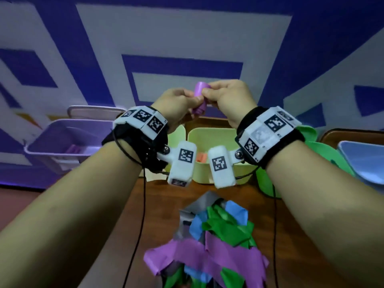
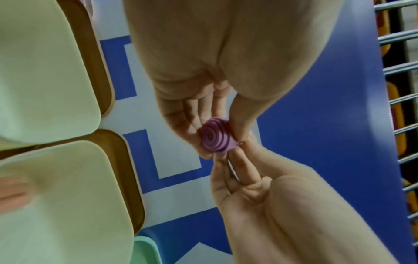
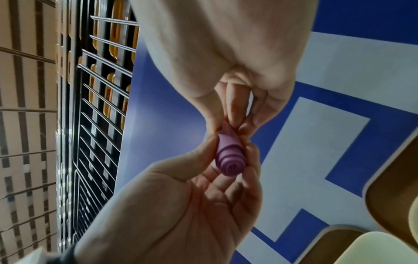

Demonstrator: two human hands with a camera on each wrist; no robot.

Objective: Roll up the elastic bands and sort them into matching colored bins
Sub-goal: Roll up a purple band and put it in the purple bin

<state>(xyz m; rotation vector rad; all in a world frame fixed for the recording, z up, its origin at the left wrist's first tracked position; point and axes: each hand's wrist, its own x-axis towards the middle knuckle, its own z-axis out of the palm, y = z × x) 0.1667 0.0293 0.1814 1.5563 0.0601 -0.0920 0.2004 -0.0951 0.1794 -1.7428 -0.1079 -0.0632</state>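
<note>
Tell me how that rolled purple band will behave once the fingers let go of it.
The purple band is wound in a loose spiral with gaps between layers, so it will likely spring open unless kept pinched. Its end has telescoped into a cone in the right wrist view, so the coil probably slides easily. Left hand and right hand both pinch it; it looks light and soft.

a blue and white patterned wall (image 1: 187, 38) stands beyond the far edge of the brown wooden table (image 1: 158, 206). thin black cables (image 1: 143, 204) hang over the table. the right wrist view shows metal wire racking (image 3: 101, 107).
</note>
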